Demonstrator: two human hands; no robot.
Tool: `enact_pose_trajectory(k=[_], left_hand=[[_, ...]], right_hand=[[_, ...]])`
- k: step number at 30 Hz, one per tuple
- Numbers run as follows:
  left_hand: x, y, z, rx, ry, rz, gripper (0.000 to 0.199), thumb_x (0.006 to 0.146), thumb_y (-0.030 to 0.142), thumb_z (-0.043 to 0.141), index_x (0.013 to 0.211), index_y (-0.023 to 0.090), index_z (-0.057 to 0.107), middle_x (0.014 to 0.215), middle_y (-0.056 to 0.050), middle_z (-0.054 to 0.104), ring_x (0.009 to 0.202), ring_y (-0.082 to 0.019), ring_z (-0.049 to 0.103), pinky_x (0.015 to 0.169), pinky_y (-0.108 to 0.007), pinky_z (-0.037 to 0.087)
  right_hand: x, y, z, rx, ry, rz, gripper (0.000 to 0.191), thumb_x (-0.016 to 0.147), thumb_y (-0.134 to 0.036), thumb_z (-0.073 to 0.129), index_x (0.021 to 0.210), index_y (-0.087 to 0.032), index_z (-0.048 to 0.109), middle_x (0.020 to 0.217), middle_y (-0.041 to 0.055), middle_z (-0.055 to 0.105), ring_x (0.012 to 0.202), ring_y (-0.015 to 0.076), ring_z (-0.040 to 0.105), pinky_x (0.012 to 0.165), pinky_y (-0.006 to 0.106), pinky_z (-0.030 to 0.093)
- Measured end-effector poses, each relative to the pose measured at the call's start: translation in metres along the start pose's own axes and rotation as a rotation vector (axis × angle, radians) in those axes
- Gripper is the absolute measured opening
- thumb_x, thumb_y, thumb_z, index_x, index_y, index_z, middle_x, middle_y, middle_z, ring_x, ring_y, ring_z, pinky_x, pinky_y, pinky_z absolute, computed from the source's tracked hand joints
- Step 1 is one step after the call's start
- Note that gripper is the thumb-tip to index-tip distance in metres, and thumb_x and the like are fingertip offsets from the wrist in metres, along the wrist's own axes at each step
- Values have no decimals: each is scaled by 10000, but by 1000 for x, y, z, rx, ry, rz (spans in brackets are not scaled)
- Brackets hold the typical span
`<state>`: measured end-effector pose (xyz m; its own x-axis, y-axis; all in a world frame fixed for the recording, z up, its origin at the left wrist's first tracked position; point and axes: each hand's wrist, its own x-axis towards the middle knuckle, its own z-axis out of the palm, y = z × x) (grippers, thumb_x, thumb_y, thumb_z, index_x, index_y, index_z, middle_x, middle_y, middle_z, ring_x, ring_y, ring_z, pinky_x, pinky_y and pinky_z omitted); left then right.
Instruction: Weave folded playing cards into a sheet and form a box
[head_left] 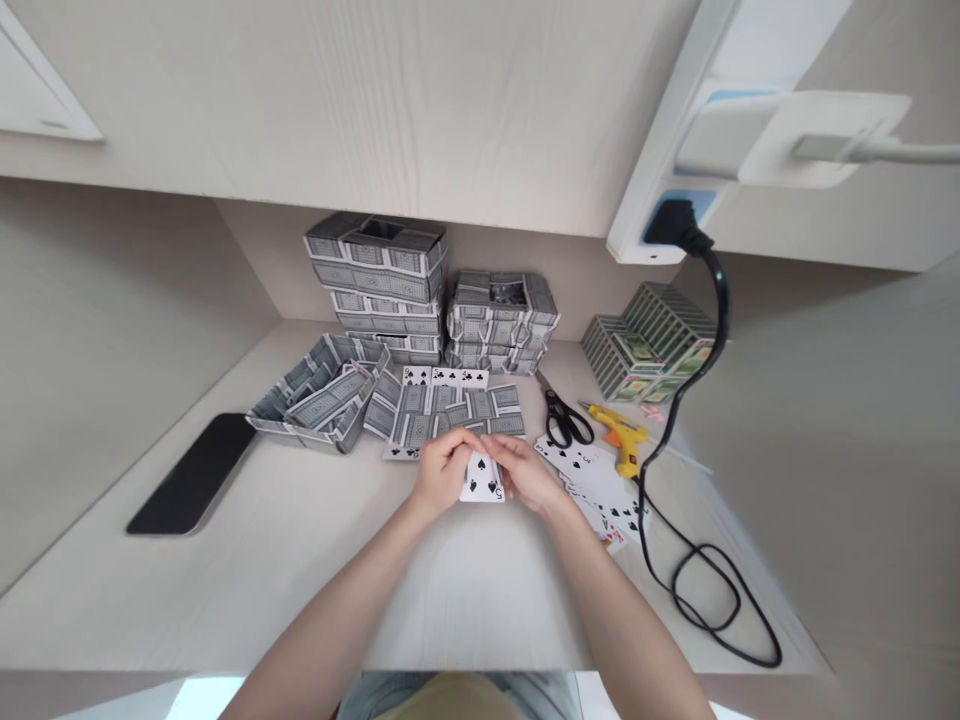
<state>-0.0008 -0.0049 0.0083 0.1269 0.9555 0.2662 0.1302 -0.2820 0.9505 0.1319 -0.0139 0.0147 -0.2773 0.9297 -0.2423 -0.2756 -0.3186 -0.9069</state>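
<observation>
A playing card [481, 484], a five of spades, is held face up between my two hands above the desk. My left hand [444, 468] pinches its left side, with thumb and fingers near the top edge. On the other side my right hand [526, 472] grips the card in the same way; the two thumbs almost meet. Just beyond the hands lies a panel of interlaced cards [424, 402], mostly backs up, with some faces showing along its edges. Loose face-up cards [589, 470] are spread to the right of my right hand.
Black scissors [568, 420] and a yellow glue gun [621, 432] lie right, the gun's black cord [697, 362] looping to a power strip. Woven card boxes [379, 262] stand behind, an open card tray [304, 432] left. A phone [193, 478] lies far left; stacked card packs [652, 335] back right.
</observation>
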Motion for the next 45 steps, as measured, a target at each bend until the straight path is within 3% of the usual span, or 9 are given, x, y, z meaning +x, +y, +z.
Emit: enact_pose_trajectory(k=[4,9,14,18,23,28,30,36,45], left_hand=[[2,0,0,44,-33,-20,155,749,194,439,709,183,589,577,33,529,509,-91,454,483,-190,340],[4,0,2,-32,36,-37,198,765,250,496,940,187,565,678,13,546,611,-114,513,576,-213,397],[6,1,6,80,136,-55,179,743,350,561,810,188,598,784,-19,591,765,-153,536,690,-250,407],[6,-1,8,58,157,-22,187,748,359,561,712,184,614,729,-5,565,737,-136,529,679,-241,406],[5,-5,11,-279,175,-217,266,697,414,608,679,148,620,593,14,526,530,-109,520,492,-226,398],[4,1,11,-510,96,-431,355,685,476,598,731,124,601,485,2,552,379,-134,503,385,-253,373],[4,3,10,-424,125,-379,352,685,476,596,712,125,611,502,-10,569,402,-137,513,402,-256,377],[3,0,5,249,207,58,240,777,350,530,647,175,631,634,-11,585,644,-132,540,615,-249,396],[0,-12,5,696,148,374,241,826,290,481,674,187,637,615,-11,581,600,-113,519,581,-233,353]], right_hand=[[3,2,-2,-13,74,-53,309,657,-469,644,658,-181,534,485,-80,457,373,46,358,350,173,252],[9,5,-5,-112,195,-184,299,700,-479,594,683,-185,542,444,-80,459,318,53,344,318,193,238],[8,7,-1,-207,134,-231,272,732,-468,562,783,-200,566,421,-74,496,323,90,437,330,210,303],[7,7,3,-226,97,-236,247,742,-448,557,778,-205,588,403,-76,494,326,90,443,347,216,319],[9,9,4,-213,113,-229,251,720,-423,581,796,-186,615,419,-73,507,315,82,432,341,213,303],[7,7,6,-197,89,-231,243,708,-420,591,737,-180,611,421,-68,511,326,75,419,349,206,294],[5,5,6,-212,60,-233,251,726,-427,572,698,-179,599,420,-60,514,342,77,424,366,207,305],[-1,0,3,-297,67,-228,251,756,-405,535,683,-173,600,399,-52,510,347,84,427,395,212,327],[3,6,0,-304,173,-174,257,723,-336,541,530,-166,552,352,-46,489,319,84,421,385,209,314]])
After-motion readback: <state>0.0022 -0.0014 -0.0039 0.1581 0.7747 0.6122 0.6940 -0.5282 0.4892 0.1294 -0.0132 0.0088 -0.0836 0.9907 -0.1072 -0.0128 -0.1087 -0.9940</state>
